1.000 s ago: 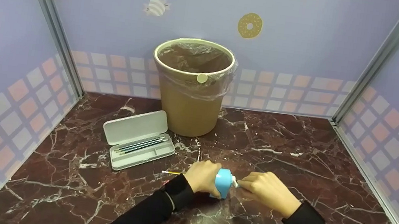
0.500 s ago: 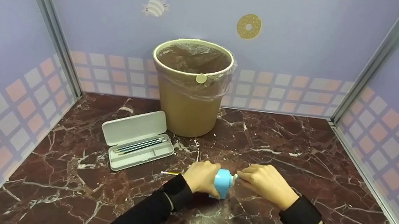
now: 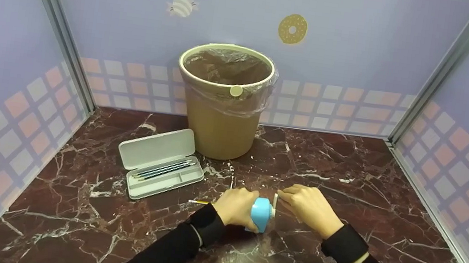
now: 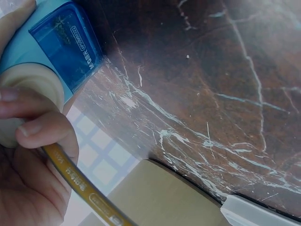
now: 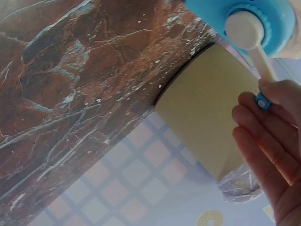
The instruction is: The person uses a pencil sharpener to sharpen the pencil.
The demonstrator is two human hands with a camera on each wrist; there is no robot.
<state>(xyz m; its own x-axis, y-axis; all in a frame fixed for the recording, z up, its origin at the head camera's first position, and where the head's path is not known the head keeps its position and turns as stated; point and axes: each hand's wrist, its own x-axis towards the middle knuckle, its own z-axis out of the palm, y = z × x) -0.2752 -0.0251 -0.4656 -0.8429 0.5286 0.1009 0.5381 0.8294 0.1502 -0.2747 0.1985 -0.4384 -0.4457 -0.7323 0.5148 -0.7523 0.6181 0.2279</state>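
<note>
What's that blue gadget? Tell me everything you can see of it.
The blue gadget looks like a cranked pencil sharpener, apparently plastic: a light blue body, a transparent darker blue panel with pale lettering and specks behind it, a round cream part on one side, and a white crank with a blue knob on the other. The left hand grips its body, a yellow pencil pointing toward the cream part; the right hand pinches the crank's end. Whether it touches the table is unclear.

Curled left hand near right hand
</note>
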